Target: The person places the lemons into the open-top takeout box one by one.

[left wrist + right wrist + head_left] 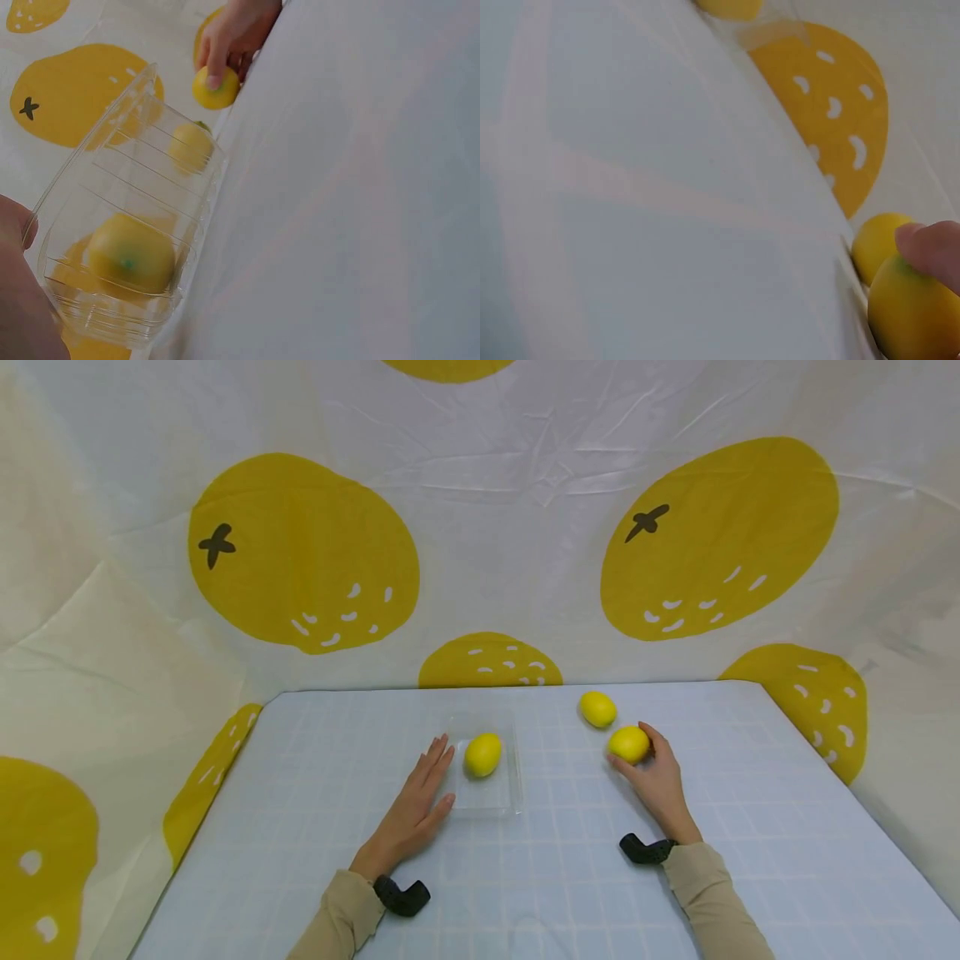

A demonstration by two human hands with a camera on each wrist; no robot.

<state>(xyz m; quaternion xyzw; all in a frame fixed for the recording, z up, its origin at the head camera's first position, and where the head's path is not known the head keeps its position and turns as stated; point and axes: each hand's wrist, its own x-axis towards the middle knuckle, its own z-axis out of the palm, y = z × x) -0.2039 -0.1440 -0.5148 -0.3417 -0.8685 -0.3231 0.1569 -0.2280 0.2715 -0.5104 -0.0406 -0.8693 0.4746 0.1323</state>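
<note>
The right hand (660, 781) curled its fingers around a lemon (628, 744) on the table (750, 827). Another lemon (597, 708) sat just past it. The left hand (414, 806) lay flat with straight fingers, touching a clear box (487, 802). A third lemon (482, 754) sat inside.

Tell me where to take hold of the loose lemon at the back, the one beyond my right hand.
Probably best from above, fingers and thumb across the narrow middle of the far lemon. It lies on its side on the table, nothing over it. The lemon in the right hand sits just in front, so come from the far or right side rather than the front.
</note>
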